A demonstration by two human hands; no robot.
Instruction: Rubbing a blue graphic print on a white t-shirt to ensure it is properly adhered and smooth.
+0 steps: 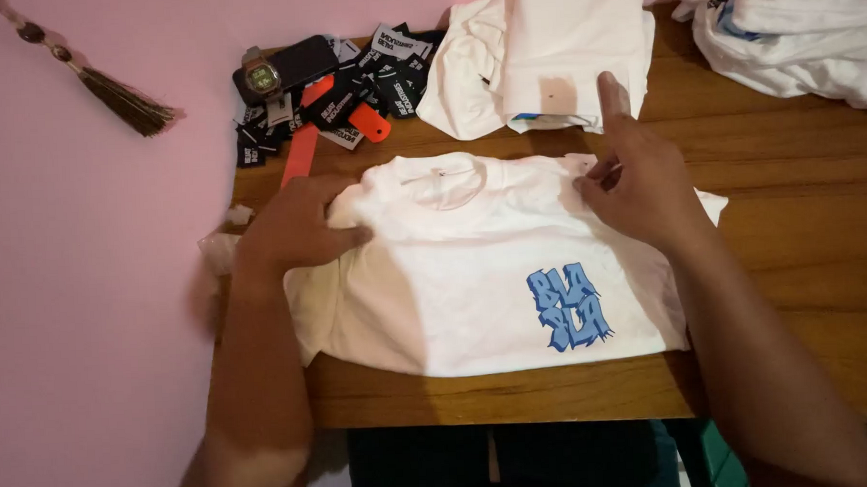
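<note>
Pink-walled room, brown wooden desk (788,212): folded white cotton T-shirt with blue graffiti print (492,280) under both hands.

Left hand (298,229) lies flat on the shirt's shoulder, fingers together, gripping nothing. Right hand (643,183) pinches cloth at the opposite shoulder, forefinger raised. Beyond the left fingers: black woven labels (370,82), an orange strap (301,152). Beyond the right fingers: stacked white garments (542,48). Judged step: squaring the fold; the next move calls for even tension on both shoulders.
</note>
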